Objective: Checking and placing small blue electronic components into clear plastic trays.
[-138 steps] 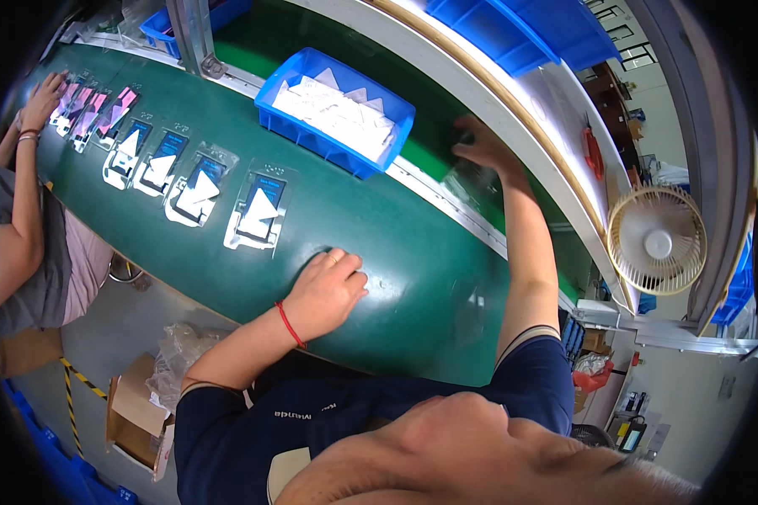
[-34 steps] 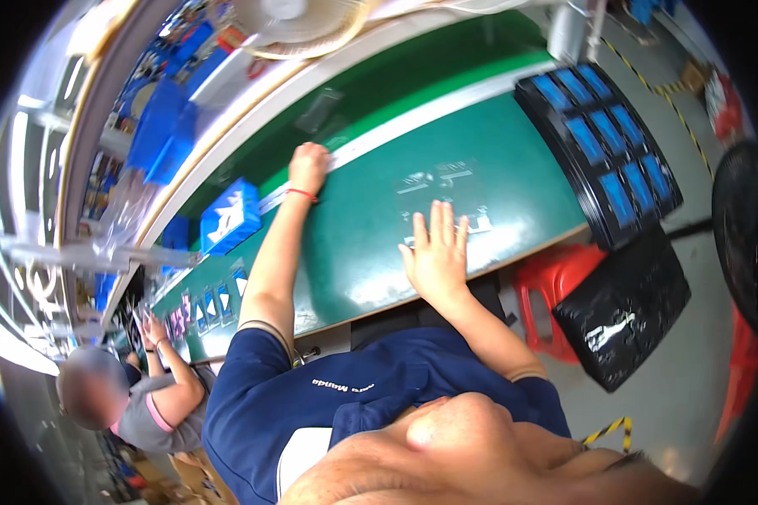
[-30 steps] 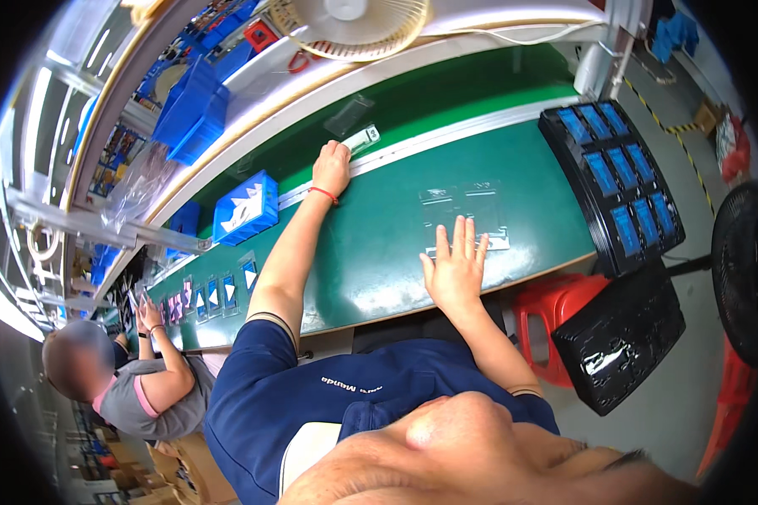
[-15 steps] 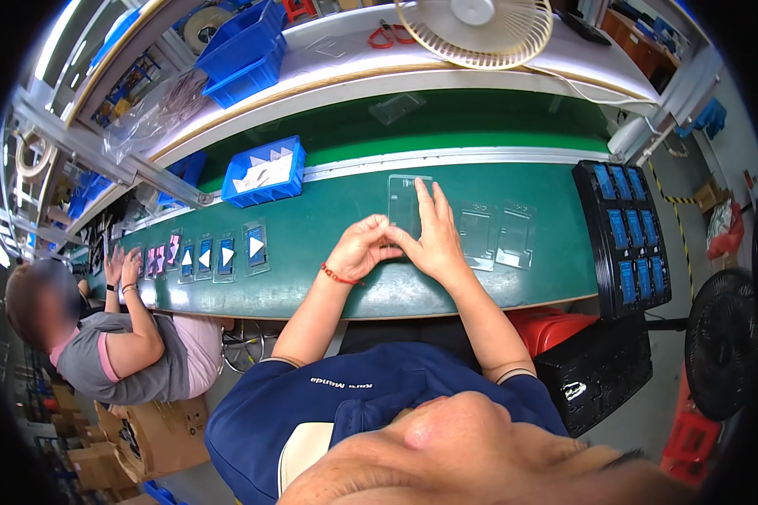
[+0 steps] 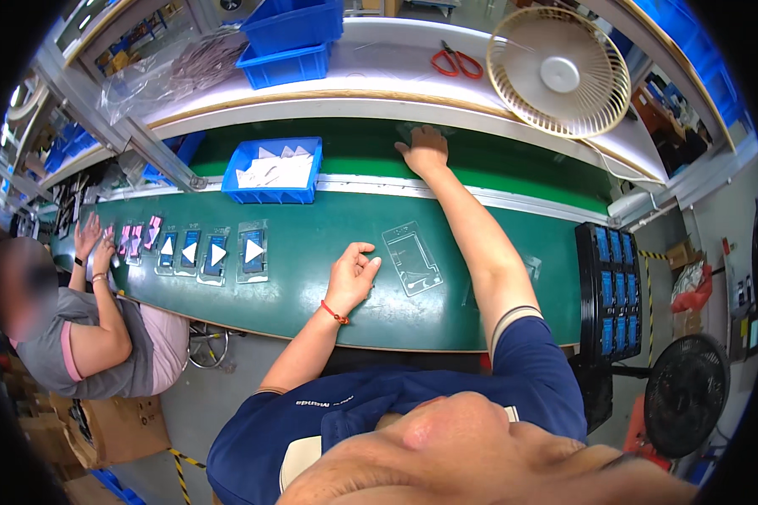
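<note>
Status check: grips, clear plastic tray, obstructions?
Left grip loose, seemingly empty, beside clear plastic tray; right grip far back, hold unclear; right forearm hides some workbench.

The right hand (image 5: 425, 150) has been taken off the clear tray (image 5: 413, 259) and stretched to the green channel (image 5: 358, 145) at the back; what is held by its fingers cannot be told. The left hand (image 5: 354, 278) has been separated from the right one and is now kept loosely curled, just beside the tray. The tray, partly covered half a second ago, has been uncovered and slightly turned. Two other clear trays (image 5: 533, 268), plainly seen before, are now mostly hidden by the right forearm (image 5: 493, 252).
</note>
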Tool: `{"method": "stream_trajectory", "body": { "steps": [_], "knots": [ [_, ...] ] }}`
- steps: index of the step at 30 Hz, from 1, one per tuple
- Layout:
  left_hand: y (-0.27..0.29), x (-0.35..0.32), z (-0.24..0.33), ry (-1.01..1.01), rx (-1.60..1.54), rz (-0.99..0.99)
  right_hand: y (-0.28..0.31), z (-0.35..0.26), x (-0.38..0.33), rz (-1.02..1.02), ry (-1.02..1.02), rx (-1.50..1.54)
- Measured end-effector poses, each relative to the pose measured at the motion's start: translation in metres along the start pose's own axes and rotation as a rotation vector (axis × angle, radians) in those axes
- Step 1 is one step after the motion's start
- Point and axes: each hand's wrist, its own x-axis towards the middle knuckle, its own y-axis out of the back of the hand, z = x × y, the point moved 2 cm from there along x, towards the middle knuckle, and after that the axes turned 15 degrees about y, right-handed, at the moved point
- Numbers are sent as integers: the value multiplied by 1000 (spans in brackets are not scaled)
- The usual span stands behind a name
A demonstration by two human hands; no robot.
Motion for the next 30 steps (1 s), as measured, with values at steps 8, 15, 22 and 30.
{"method": "stream_trajectory", "body": {
  "steps": [8, 15, 22, 30],
  "knots": [
    [3, 5, -4, 17, -72, -84, -12, -2, 1, 212, 3, -79],
    [1, 4, 15, 100, -1181, -466, 65, -118, -160, 209, -116, 1667],
    [36, -19, 20, -128, -522, -27, 70, -148, -208, 394, 80, 745],
    [60, -30, -5, -35, -648, -244, 56, -175, -186, 127, 131, 880]
  ]
}}
